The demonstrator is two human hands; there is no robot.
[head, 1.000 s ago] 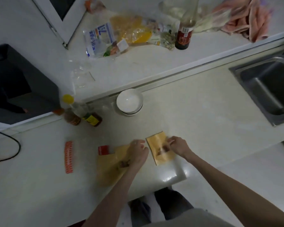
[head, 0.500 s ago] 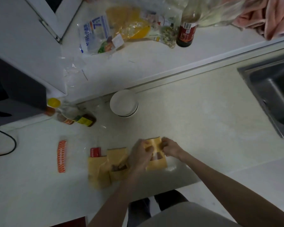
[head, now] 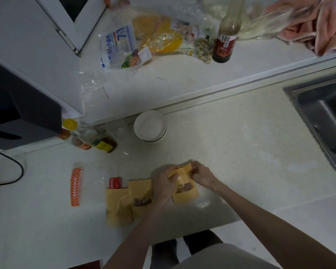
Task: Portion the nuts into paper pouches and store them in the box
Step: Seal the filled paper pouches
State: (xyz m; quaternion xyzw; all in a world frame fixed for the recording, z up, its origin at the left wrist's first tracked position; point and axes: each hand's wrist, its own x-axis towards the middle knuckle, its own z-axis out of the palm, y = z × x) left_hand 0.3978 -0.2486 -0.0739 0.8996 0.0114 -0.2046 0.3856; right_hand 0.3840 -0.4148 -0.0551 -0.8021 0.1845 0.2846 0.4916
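A yellow paper pouch [head: 185,193] with a clear window showing brown nuts stands near the counter's front edge. My left hand [head: 164,186] grips its left upper edge with curled fingers. My right hand [head: 201,174] pinches its top right corner. To the left, a second pouch [head: 141,193] with nuts in its window lies on the counter, overlapping a third yellow pouch [head: 117,207]. No box is in view.
A white bowl [head: 150,126] stands behind the pouches. Sauce bottles [head: 89,138] lie at the left, beside a red packet [head: 115,182] and an orange strip [head: 76,186]. A sink [head: 326,113] is at the right. Food bags [head: 142,45] and a dark bottle [head: 225,43] sit on the ledge.
My left hand moved from the second pouch over to the right pouch. Both hands now hold that pouch's top, and it has been raised off the counter.
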